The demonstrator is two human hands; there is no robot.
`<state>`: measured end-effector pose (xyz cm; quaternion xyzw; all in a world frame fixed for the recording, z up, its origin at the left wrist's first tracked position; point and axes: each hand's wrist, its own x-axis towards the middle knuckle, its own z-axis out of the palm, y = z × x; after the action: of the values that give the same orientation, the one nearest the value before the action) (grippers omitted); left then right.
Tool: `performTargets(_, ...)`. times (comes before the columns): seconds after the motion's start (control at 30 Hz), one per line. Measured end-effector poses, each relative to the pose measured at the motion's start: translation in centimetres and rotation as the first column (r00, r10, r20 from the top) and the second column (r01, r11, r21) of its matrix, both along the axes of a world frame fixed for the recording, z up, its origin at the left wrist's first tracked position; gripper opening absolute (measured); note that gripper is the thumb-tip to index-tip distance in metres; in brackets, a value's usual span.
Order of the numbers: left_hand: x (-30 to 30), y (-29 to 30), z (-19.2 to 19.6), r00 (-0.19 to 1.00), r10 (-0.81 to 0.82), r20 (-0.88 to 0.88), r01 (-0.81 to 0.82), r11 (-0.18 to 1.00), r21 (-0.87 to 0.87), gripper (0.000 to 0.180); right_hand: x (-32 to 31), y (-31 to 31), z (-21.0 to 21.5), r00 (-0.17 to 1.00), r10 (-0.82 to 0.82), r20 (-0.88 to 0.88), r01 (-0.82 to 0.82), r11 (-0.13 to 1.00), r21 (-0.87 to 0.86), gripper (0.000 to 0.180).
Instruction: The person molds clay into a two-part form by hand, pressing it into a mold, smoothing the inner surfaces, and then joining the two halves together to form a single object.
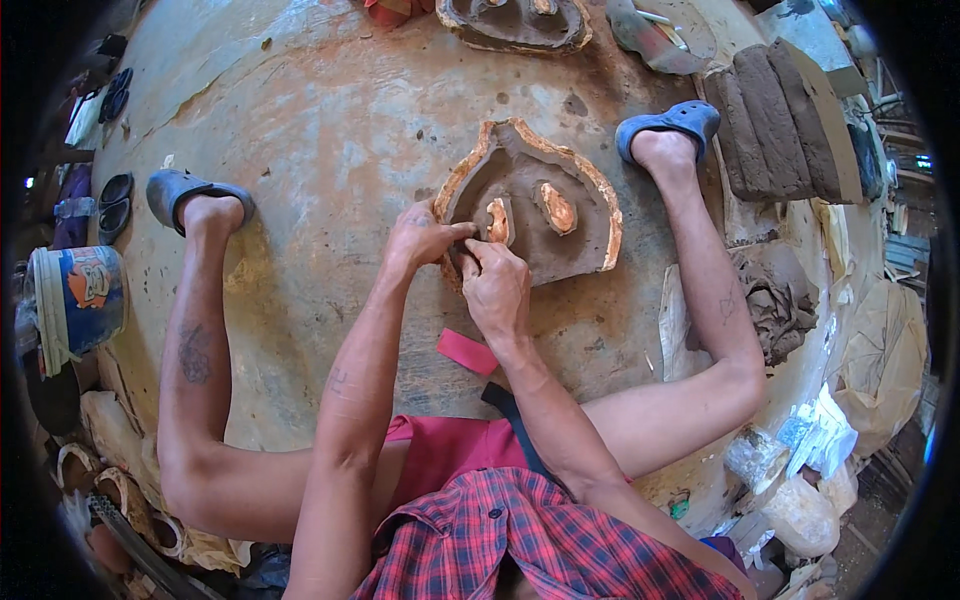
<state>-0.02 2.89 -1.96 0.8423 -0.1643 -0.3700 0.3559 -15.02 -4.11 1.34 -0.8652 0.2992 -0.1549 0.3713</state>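
Left hand (425, 238) and right hand (497, 287) meet, fingers bent in; their tips hide any pinched bit, so I cannot tell what either holds; the mould (606, 195) lies just beyond and rightward, its near-left rim partly covered; farther ahead, a second mould (515, 46) is cut off

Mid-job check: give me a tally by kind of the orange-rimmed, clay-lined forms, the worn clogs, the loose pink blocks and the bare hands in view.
Clay-lined forms: 2 (near form; far form, cut off by the top edge)
Worn clogs: 2 (left clog, right clog)
Pink block: 1
Bare hands: 2 (left hand, right hand)
Total: 7
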Motion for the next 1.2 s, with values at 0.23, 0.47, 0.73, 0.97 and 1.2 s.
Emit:
performTargets(0.23,-0.7,0.6,-0.3,0.995,0.092,0.042,-0.094,0.995,0.033,0.056,-0.5,0.3,-0.1,0.999,-0.030,0.023,0.029,0.999,0.033,0.018)
performTargets(0.47,-1.8,1.1,-0.8,0.926,0.222,-0.305,-0.241,0.970,-0.025,0.043,-1.0,0.0,0.4,1.000,-0.017,-0.015,0.018,0.997,0.077,0.020)
performTargets(0.73,-3.6,1.1,0.4,0.934,0.260,-0.246,-0.292,0.951,-0.105,0.038,-1.6,-0.7,-0.2,1.000,0.008,0.004,-0.008,0.999,0.040,0.018)
performTargets(0.97,-4.3,2.4,-2.9,0.910,0.312,-0.273,-0.322,0.947,0.010,0.045,-1.7,-0.5,0.4,0.996,0.004,-0.091,0.000,0.999,0.051,0.019)
performTargets(1.2,-5.2,1.1,1.2,0.860,0.307,-0.408,-0.368,0.927,-0.079,0.037,-2.7,-2.1,-0.4,0.996,0.074,-0.053,-0.073,0.997,0.022,0.019)
